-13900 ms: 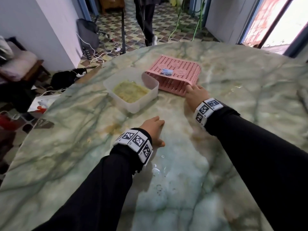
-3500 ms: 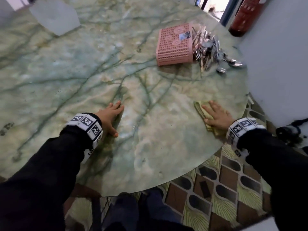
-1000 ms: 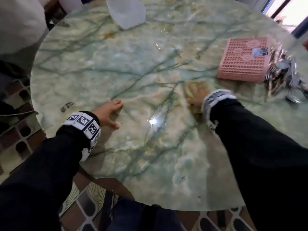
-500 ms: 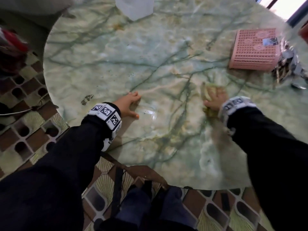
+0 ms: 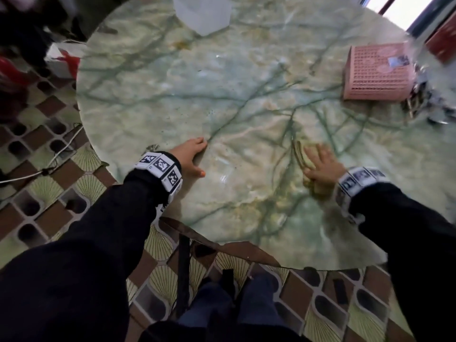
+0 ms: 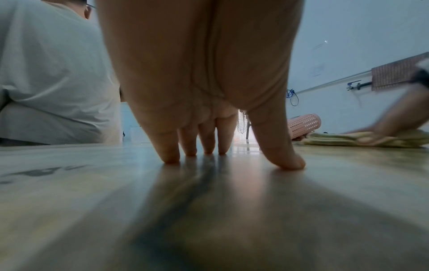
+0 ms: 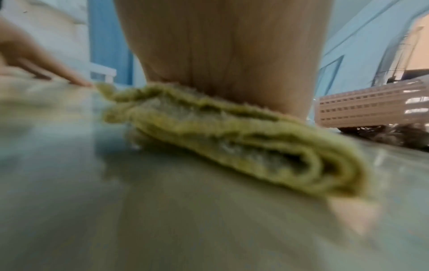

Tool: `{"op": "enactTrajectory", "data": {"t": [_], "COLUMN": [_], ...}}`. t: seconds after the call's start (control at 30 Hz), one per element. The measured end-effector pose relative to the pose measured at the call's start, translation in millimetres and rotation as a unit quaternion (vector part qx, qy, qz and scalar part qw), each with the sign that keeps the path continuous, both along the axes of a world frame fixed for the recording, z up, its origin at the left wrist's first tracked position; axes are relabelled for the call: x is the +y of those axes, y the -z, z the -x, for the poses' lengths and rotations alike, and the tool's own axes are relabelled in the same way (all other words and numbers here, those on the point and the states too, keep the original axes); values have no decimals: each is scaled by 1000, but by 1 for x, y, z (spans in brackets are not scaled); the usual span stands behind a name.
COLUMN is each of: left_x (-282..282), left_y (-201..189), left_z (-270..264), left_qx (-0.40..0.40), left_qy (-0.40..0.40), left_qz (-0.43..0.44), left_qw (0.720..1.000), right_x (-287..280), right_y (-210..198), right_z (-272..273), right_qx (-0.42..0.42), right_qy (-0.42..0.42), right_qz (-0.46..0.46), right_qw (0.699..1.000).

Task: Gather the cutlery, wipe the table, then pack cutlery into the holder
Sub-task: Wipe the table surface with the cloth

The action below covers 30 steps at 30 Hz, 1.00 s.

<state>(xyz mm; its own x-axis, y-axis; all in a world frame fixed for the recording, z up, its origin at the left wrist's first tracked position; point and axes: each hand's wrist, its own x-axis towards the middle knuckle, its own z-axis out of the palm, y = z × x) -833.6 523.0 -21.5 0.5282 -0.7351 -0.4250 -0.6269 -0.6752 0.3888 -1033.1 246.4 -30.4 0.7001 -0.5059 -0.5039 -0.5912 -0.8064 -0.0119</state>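
Round green-veined marble table over patterned floor tiles; left hand flat, fingers straight on the top; right hand presses flat on folded yellow-green cloth; pink holder on its side at far right, blurred cutlery apparently spilling beside it.

My right hand presses flat on a folded yellow-green cloth on the green-veined marble table, while my left hand rests open on the table near its edge, well apart from the cloth. Far to the right a pink holder lies on its side, with blurred cutlery heaped just beside it. A translucent tub stands at the far edge.
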Motion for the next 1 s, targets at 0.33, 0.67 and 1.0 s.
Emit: {"op": "enactTrajectory", "data": {"t": [0.33,0.67,1.0], "left_x": [3,-2,-44], "left_y": [5,0,-14], "left_z": [-6,-15,-48], "left_qx": [1,15,8], "left_qy": [18,5,-59], "left_qz": [7,-19,-14], "left_qw": [1000,1000,998], "right_x": [135,36,-35], "right_y": [-10,5,-2], "right_z": [9,-85,-18], "right_qx": [23,-116,3], "right_qy": [-394,-174,-267], "right_qz": [-76,71,6], "right_qw": [916,975,964]}}
